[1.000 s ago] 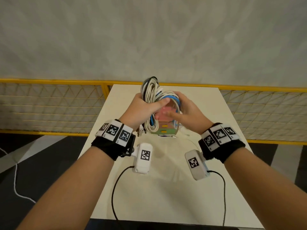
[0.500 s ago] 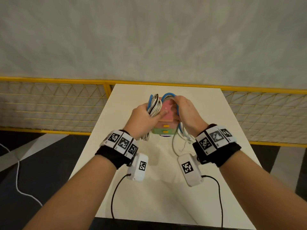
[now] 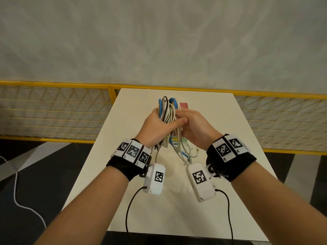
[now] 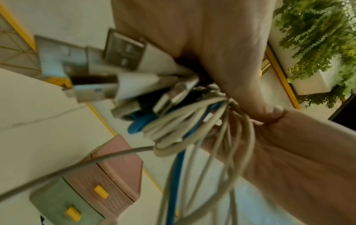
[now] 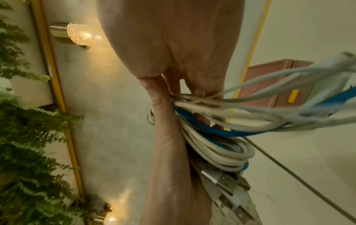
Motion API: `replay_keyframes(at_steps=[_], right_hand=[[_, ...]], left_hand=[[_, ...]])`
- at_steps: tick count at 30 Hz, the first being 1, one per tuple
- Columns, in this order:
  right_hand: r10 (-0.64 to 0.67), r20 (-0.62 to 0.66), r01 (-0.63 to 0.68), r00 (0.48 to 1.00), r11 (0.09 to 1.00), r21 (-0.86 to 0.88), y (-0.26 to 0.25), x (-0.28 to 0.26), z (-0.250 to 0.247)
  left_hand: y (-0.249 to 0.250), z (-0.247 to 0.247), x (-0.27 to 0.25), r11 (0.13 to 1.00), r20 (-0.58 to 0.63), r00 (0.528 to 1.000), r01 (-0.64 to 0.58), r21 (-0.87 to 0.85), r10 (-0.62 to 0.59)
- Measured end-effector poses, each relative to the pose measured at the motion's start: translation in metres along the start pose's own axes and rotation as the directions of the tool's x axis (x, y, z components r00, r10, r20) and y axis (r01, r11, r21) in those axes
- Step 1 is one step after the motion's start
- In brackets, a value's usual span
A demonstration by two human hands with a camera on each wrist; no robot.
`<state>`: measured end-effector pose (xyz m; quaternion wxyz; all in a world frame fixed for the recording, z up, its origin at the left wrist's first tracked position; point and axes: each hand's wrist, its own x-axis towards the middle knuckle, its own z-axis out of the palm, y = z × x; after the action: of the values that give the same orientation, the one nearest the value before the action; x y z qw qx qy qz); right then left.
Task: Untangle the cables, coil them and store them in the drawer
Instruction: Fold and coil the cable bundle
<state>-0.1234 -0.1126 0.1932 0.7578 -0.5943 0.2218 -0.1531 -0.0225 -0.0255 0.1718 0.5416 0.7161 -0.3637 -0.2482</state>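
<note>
A bundle of white, blue and black cables is held upright over the table, its loose ends hanging below. My left hand grips the bundle round its middle, thumb across the front. My right hand meets it from the right and pinches several white strands. In the left wrist view, USB plugs stick out of the fist beside the coiled cables. Behind and under the hands stands the small drawer unit, with a pink drawer over a green one, both closed, with yellow handles.
The cream table is narrow, with dark floor on both sides. A yellow mesh railing runs behind it. Black leads trail from the wrist cameras over the near edge. A white cord lies on the floor at left.
Half a second ago the hands were low at the drawer unit with the cables spread between them. Now the hands have come together and risen, gathering the cables into one upright bundle.
</note>
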Motion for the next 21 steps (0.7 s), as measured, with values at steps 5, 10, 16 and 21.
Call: replay_keyframes(at_steps=[5,10,16,21], right_hand=[[-0.029,0.163,0.032,0.986,0.999,-0.013,-0.005,-0.002,-0.001],[-0.057,0.337,0.194,0.94,0.901,-0.389,0.002,-0.002,-0.009],[-0.343,0.22,0.398,0.913,0.634,-0.662,0.039,0.014,-0.01],[-0.343,0.181,0.337,0.922,0.48,-0.81,0.054,0.025,-0.028]], left_hand=[[0.006,-0.004,0.005,0.998,-0.028,0.999,0.046,-0.035,-0.047],[0.015,-0.007,0.009,0.982,-0.128,0.99,0.031,-0.187,-0.056],[0.027,-0.006,0.011,0.934,-0.216,0.976,-0.06,-0.352,-0.019],[0.025,-0.011,0.01,0.939,-0.186,0.983,-0.068,-0.338,0.004]])
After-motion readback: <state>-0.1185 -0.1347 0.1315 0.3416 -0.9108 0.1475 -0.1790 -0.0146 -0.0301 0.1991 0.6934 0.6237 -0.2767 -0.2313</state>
